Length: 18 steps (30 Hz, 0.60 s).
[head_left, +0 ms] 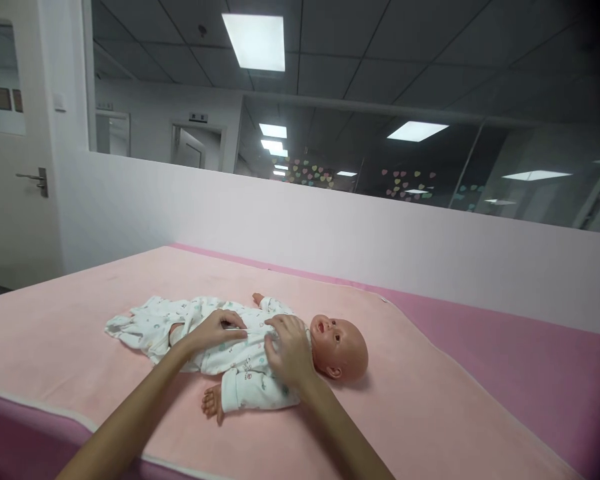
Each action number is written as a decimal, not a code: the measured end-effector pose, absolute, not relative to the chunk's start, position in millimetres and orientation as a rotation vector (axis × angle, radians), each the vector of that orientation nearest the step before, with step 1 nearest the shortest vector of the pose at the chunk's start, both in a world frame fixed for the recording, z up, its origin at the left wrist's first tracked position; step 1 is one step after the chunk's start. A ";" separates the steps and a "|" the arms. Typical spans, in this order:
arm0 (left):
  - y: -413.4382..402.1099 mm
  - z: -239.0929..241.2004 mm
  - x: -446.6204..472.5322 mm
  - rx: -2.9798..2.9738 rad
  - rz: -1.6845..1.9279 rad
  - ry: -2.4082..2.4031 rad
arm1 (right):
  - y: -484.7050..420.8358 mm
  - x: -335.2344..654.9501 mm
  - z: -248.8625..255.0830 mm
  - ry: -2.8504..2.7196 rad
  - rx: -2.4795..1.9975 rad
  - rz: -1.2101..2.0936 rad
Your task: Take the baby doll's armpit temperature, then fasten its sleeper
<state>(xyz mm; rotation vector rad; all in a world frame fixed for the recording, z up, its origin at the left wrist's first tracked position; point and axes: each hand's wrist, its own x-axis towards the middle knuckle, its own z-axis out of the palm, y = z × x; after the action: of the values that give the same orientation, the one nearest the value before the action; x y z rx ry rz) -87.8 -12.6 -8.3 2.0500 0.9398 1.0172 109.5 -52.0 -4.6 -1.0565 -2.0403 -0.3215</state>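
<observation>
A baby doll (341,343) lies on its back, head to the right, in a white printed baby shirt (260,389) and matching trousers (153,323). My left hand (217,331) rests over the doll's belly, thumb and fingertips brought together at the shirt front. Over the chest, just below the chin, is my right hand (293,350), its fingers curved and the thumb apart from them, touching the shirt. Any fold of cloth under the fingertips is mostly hidden. The doll's near hand (213,403) sticks out of its sleeve; the trouser legs look loose and flat at their ends.
A pale pink blanket (425,413) covers the padded surface, with a darker pink mat (545,373) showing along the right and back. Behind stands a low white wall (330,227) topped by glass. At the far left is a door (15,220) with a lever handle.
</observation>
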 end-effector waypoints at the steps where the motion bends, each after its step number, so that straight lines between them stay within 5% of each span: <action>1: -13.4 -8.1 -85.7 2.049 1.042 0.938 | -51.5 101.4 -2.8 -2.088 -1.036 -0.320; 18: -15.4 -8.0 -86.9 2.061 0.918 0.841 | -46.4 70.3 -23.2 -2.084 -1.007 -0.309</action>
<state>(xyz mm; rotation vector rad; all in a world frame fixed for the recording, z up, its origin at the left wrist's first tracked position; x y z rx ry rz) -86.9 -15.4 -8.0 2.0615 0.8409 0.9181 70.3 -46.4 -23.2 -1.0070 -2.0844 -0.3086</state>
